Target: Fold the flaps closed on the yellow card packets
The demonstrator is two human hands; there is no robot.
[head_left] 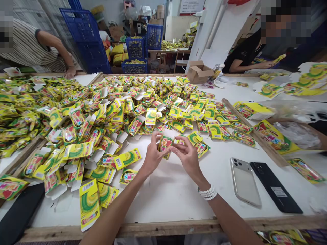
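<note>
Between my two hands is a small yellow and green candy box with a red fruit picture and a white end flap standing up. My left hand grips its left side, thumb across the front. My right hand, with a white beaded bracelet on the wrist, pinches at the box's right edge, thumb and fingertips close together. Just beyond the hands lies a large pile of similar boxes, many with white flaps raised. One flat box rests near my left forearm.
Wooden strips divide the white table. Two phones, one silver and one black, lie to the right. Shiny packets heap up at left. An open cardboard box stands at the back. Two other people work across the table.
</note>
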